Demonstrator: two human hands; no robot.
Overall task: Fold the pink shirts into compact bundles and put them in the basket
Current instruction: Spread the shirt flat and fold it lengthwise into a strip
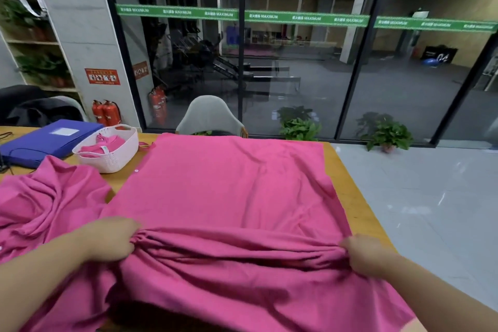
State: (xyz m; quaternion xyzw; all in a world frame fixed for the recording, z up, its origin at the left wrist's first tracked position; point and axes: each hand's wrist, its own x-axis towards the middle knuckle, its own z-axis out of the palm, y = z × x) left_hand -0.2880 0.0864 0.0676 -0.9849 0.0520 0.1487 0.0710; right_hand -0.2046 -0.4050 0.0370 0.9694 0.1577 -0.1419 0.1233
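Hands, left (114,240) and right (363,253), each grip bunched folds of the spread pink shirt (229,183) between them.

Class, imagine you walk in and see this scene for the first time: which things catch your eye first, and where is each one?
First comes the big pink shirt spread across the wooden table, with the left hand and right hand each bunching its near part in a grip. Next, the white basket at the table's far left, already holding folded pink bundles. A crumpled pink shirt lies left of the spread one.
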